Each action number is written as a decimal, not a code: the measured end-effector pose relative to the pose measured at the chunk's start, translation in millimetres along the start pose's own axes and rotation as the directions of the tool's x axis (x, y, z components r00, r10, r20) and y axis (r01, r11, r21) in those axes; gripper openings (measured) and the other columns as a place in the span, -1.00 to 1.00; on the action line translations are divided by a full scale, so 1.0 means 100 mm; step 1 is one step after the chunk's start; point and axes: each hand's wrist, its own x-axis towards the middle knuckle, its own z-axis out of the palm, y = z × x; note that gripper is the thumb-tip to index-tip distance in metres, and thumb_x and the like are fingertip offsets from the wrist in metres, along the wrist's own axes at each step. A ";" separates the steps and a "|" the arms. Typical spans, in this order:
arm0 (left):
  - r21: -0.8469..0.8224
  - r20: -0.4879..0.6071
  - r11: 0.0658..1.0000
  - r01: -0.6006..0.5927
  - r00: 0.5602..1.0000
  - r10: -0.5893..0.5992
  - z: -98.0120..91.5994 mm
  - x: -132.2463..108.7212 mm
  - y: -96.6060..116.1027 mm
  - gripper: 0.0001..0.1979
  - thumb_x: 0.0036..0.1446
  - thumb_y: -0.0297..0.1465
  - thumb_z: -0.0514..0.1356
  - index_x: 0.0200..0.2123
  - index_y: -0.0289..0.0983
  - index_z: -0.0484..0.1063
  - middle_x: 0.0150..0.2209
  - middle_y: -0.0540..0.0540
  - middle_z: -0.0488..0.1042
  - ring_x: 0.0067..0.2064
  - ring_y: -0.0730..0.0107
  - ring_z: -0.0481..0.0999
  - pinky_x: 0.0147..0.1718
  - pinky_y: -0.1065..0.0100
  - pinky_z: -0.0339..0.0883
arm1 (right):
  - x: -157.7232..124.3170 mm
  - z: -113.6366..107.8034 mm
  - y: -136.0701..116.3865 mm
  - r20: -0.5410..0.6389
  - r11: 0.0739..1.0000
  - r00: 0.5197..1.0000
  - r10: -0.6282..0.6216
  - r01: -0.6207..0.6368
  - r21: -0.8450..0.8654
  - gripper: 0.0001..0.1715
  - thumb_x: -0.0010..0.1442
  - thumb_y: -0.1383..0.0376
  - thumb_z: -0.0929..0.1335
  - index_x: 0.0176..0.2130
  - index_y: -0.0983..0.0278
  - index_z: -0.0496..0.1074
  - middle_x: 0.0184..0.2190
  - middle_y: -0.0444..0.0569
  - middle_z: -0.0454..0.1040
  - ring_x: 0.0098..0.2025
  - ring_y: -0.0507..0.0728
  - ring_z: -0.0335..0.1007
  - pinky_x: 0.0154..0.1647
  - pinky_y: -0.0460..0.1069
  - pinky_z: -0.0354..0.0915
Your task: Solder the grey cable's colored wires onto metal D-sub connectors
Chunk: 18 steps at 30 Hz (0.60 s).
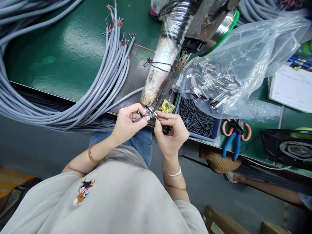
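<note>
At the bench edge, my left hand [130, 122] pinches the stripped end of a grey cable, where thin coloured wires [147, 114] fan out. The fingers of my right hand [172, 130] are closed on the tip of one of these wires, just to the right. Between and slightly beyond the fingertips sits a small metal connector [151, 109], partly covered by them. A soldering iron [172, 79] slants down toward this spot from above. Beside its tip lies a yellow sponge [167, 106]. My fingers hide where the wires meet the connector.
A thick bundle of grey cables [97, 92] curves along the left. A plastic-wrapped pipe [159, 61] and a solder spool [223, 32] stand overhead. On the right are a bin of black sleeves [195, 118], a bag of connectors [212, 81], pliers [232, 139] and a fan [290, 148].
</note>
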 end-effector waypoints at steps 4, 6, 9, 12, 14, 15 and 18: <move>-0.012 0.000 1.000 -0.004 1.000 0.004 0.01 0.01 0.00 -0.82 -0.02 -0.49 0.34 -0.48 -0.29 0.36 -0.54 0.09 0.35 -0.63 0.70 0.24 -0.68 0.57 0.09 | 0.01 0.00 0.00 0.005 1.000 1.000 0.006 -0.006 -0.007 -0.81 0.20 0.46 0.45 -0.29 0.19 0.42 -0.18 -0.09 0.65 -0.14 0.10 0.63 -0.11 0.04 0.53; -0.021 0.000 1.000 -0.002 1.000 0.002 0.01 0.01 0.00 -0.82 -0.02 -0.49 0.36 -0.48 -0.29 0.37 -0.54 0.09 0.35 -0.62 0.70 0.25 -0.68 0.58 0.11 | 0.02 0.00 0.00 0.004 1.000 1.000 0.007 -0.007 -0.005 -0.81 0.20 0.46 0.45 -0.29 0.19 0.42 -0.18 -0.08 0.65 -0.14 0.10 0.62 -0.10 0.04 0.52; -0.037 0.000 0.999 -0.002 1.000 0.002 0.01 0.01 0.01 -0.80 -0.03 -0.49 0.38 -0.48 -0.29 0.37 -0.53 0.09 0.36 -0.62 0.70 0.26 -0.68 0.58 0.12 | 0.03 -0.01 -0.01 0.002 1.000 1.000 0.003 -0.003 -0.004 -0.80 0.20 0.47 0.46 -0.29 0.19 0.43 -0.18 -0.09 0.65 -0.13 0.10 0.62 -0.10 0.03 0.52; -0.053 0.002 0.999 -0.002 1.000 0.002 0.00 0.00 0.03 -0.81 -0.04 -0.49 0.38 -0.48 -0.30 0.39 -0.51 0.08 0.38 -0.62 0.70 0.27 -0.68 0.59 0.13 | 0.05 -0.01 -0.03 -0.001 1.000 1.000 -0.014 0.014 -0.025 -0.79 0.19 0.48 0.47 -0.30 0.18 0.44 -0.19 -0.10 0.66 -0.14 0.09 0.63 -0.10 0.04 0.53; -0.072 0.007 0.997 0.011 1.000 -0.010 0.00 0.00 0.04 -0.81 -0.04 -0.49 0.39 -0.48 -0.31 0.40 -0.50 0.07 0.40 -0.62 0.70 0.28 -0.69 0.59 0.14 | 0.07 -0.02 -0.04 0.001 0.999 1.000 -0.025 0.025 -0.045 -0.79 0.19 0.48 0.47 -0.30 0.18 0.44 -0.21 -0.11 0.65 -0.15 0.09 0.63 -0.10 0.04 0.54; -0.087 0.011 0.996 0.020 1.000 -0.019 0.00 0.01 0.05 -0.81 -0.05 -0.48 0.39 -0.48 -0.31 0.40 -0.51 0.07 0.40 -0.62 0.70 0.28 -0.69 0.59 0.14 | 0.07 -0.02 -0.05 0.003 0.998 1.000 -0.028 0.028 -0.052 -0.79 0.19 0.47 0.47 -0.30 0.18 0.44 -0.20 -0.11 0.66 -0.15 0.09 0.63 -0.11 0.04 0.54; -0.128 0.036 0.990 0.052 0.998 -0.048 0.00 0.03 0.07 -0.79 -0.09 -0.49 0.41 -0.49 -0.31 0.40 -0.56 0.09 0.39 -0.65 0.69 0.28 -0.70 0.59 0.14 | 0.07 -0.02 -0.05 0.005 0.998 1.000 -0.029 0.030 -0.047 -0.81 0.20 0.46 0.46 -0.30 0.19 0.43 -0.18 -0.08 0.65 -0.15 0.10 0.63 -0.15 0.02 0.56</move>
